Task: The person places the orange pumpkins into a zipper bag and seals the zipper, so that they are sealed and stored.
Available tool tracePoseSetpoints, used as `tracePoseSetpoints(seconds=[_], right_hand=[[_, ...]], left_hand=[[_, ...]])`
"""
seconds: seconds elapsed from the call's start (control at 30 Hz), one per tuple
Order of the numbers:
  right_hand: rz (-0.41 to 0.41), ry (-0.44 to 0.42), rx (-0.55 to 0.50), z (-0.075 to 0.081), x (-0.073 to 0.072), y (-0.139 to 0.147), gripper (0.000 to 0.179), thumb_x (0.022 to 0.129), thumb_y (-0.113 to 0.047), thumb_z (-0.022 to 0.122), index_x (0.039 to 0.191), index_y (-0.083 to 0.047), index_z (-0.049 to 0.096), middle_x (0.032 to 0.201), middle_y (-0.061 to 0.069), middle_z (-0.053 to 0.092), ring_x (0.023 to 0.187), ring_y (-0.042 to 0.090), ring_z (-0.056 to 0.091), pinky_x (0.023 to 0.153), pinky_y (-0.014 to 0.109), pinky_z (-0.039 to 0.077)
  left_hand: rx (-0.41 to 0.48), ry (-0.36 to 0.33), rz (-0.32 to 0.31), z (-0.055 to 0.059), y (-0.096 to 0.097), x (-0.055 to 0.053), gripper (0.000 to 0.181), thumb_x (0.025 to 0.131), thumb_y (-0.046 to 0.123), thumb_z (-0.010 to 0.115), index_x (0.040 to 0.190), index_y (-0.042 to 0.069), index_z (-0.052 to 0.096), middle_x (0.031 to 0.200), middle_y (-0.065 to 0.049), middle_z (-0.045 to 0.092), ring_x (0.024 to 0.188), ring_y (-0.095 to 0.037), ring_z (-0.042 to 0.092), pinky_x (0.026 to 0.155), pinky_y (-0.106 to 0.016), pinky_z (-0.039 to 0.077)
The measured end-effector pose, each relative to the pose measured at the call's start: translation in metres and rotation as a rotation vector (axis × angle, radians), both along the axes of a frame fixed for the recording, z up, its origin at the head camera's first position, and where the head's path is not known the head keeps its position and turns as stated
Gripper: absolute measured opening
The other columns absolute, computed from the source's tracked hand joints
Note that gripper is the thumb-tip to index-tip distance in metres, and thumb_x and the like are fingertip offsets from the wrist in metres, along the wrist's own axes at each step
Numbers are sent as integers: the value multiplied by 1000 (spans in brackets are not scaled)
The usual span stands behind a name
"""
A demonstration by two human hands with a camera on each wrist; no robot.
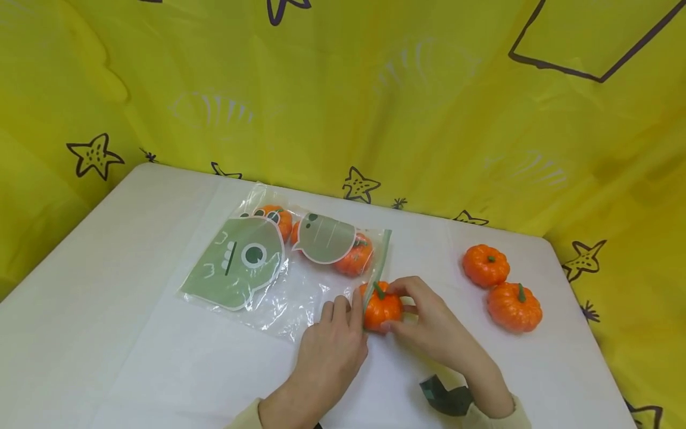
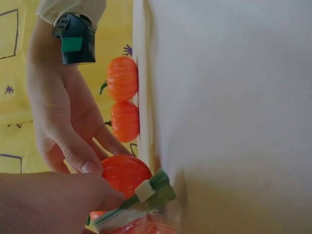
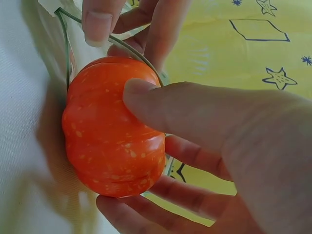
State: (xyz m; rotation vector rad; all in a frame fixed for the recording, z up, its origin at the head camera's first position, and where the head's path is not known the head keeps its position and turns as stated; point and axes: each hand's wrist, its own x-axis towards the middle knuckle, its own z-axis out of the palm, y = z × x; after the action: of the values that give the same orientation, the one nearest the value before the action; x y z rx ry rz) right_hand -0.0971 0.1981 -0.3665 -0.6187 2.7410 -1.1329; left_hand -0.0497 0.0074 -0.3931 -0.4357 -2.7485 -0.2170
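Observation:
A clear zip bag (image 1: 289, 298) printed with green cartoon monsters lies flat on the table, its green-edged mouth facing right. Inside it are several small orange pumpkins (image 1: 354, 262). At the bag's near right corner, my left hand (image 1: 333, 342) pinches the green edge (image 3: 127, 48) of the mouth. My right hand (image 1: 436, 325) grips another orange pumpkin (image 1: 387, 310), thumb on one side and fingers on the other. That pumpkin sits partly within the bag's opening, its green stem towards the edge. A white slider (image 2: 145, 190) shows on the zip in the left wrist view.
Two more orange pumpkins, one farther back (image 1: 485, 266) and one nearer (image 1: 514, 307), stand together on the right of the white table (image 1: 134, 357). A yellow curtain (image 1: 321, 107) with drawn starfish hangs behind it. A dark wrist device (image 1: 447, 398) is by the right wrist.

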Motion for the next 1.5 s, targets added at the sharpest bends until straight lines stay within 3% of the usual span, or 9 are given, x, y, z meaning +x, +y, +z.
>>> tracePoseSetpoints(seconds=[0.2, 0.47, 0.67, 0.9, 1.07, 1.2, 1.33, 1.5], right_hand=[[13, 43, 16, 2, -1, 0, 47, 77, -1, 80, 117, -7, 56, 118, 5, 59, 112, 22, 60, 93, 42, 56], [12, -71, 20, 2, 3, -1, 45, 80, 0, 75, 120, -8, 55, 123, 6, 56, 115, 24, 59, 94, 40, 56], [39, -37, 17, 4, 1, 1, 45, 80, -1, 77, 119, -10, 58, 122, 5, 57, 113, 23, 60, 91, 40, 57], [138, 3, 64, 4, 6, 7, 46, 81, -1, 74, 122, -20, 63, 124, -2, 57, 114, 19, 58, 94, 45, 55], [169, 97, 60, 3, 3, 6, 49, 81, 1, 73, 126, -17, 65, 130, 0, 59, 120, 21, 59, 97, 46, 53], [67, -6, -16, -3, 2, 0, 45, 83, -2, 75, 126, -10, 61, 130, 6, 61, 122, 26, 60, 95, 41, 54], [-77, -105, -105, -5, 2, -9, 42, 81, -5, 79, 117, -7, 56, 119, 10, 62, 117, 31, 64, 90, 34, 57], [-83, -131, -150, -9, 2, -13, 38, 82, -8, 79, 110, -4, 54, 112, 11, 57, 114, 29, 64, 89, 33, 57]], left_hand=[[-26, 10, -4, -2, 1, -3, 79, 77, 48, 81, 137, 3, 56, 95, -7, 54, 76, -18, 47, 46, -24, 43], [14, 20, -28, -5, 1, 1, 57, 84, 18, 73, 136, 0, 56, 97, -10, 56, 77, -20, 51, 48, -26, 47], [74, 52, -51, 0, -2, -3, 50, 86, 11, 71, 133, 0, 59, 99, -8, 56, 80, -19, 56, 51, -29, 53], [167, 24, -109, 7, -9, -4, 49, 82, 7, 76, 128, 0, 62, 102, -8, 62, 83, -19, 63, 61, -30, 59], [194, 94, -142, 10, -10, -8, 51, 78, 6, 79, 127, 1, 64, 102, -7, 65, 85, -18, 65, 64, -28, 59], [195, 127, -148, 8, -11, -6, 47, 79, 7, 79, 124, 2, 67, 102, -6, 66, 85, -17, 64, 65, -27, 60], [189, 98, -164, 9, -10, -5, 46, 80, 10, 80, 124, 5, 67, 107, -7, 63, 88, -18, 62, 65, -27, 59], [176, 91, -182, 10, -7, -4, 49, 82, 11, 79, 129, 10, 64, 110, -7, 59, 89, -19, 59, 58, -27, 58]])
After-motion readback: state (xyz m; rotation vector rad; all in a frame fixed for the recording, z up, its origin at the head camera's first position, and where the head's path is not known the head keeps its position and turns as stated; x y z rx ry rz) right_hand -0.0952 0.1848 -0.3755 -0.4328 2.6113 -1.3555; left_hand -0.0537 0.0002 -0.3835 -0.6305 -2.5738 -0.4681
